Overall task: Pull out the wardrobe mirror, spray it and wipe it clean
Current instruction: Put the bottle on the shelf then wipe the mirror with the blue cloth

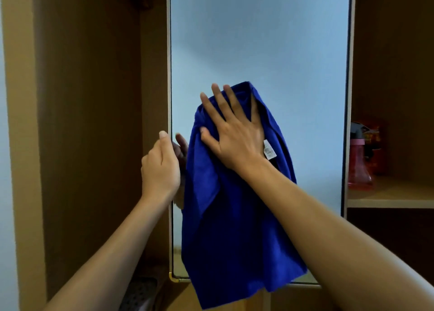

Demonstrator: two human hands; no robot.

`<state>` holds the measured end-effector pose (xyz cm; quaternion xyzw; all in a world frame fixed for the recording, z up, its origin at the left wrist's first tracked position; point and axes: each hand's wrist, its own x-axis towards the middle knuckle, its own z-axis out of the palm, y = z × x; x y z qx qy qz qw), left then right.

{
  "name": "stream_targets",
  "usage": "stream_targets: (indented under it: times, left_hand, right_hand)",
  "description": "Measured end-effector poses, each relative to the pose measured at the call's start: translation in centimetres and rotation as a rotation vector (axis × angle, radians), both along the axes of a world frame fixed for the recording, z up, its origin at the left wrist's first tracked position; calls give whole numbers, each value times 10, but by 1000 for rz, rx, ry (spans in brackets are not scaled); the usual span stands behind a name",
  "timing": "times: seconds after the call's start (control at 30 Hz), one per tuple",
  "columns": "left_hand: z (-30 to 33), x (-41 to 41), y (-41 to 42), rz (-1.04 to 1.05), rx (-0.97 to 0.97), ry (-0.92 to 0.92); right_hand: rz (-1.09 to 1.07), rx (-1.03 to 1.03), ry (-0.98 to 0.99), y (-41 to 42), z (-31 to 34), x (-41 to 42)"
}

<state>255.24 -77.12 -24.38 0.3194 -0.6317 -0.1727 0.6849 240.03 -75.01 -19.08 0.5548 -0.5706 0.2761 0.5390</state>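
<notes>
The tall wardrobe mirror (258, 40) stands pulled out in front of me, its glass reflecting a pale blue wall. My right hand (234, 132) lies flat with fingers spread on a blue cloth (223, 216), pressing it against the glass; the cloth hangs down past the mirror's bottom edge and a white label shows beside my wrist. My left hand (160, 167) is closed around the mirror's left frame edge, its fingertips hidden behind the frame and partly reflected in the glass. A red spray bottle (360, 163) stands on a shelf to the right.
Brown wardrobe panels flank the mirror. An open dark compartment (94, 123) lies to the left, with a perforated grey object (141, 292) at its bottom. A wooden shelf (394, 195) on the right carries the bottle, with a dark space below it.
</notes>
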Motion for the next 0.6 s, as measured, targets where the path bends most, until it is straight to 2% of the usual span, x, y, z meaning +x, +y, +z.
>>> stream_targets:
  times: [0.3,0.6]
  left_hand:
    - [1,-1,-2,11,-5,0]
    - [-3,0,0,11,-42,-26]
  right_hand:
    - [30,16,-34,-10,3,23]
    - [138,45,72,-25,-76,42]
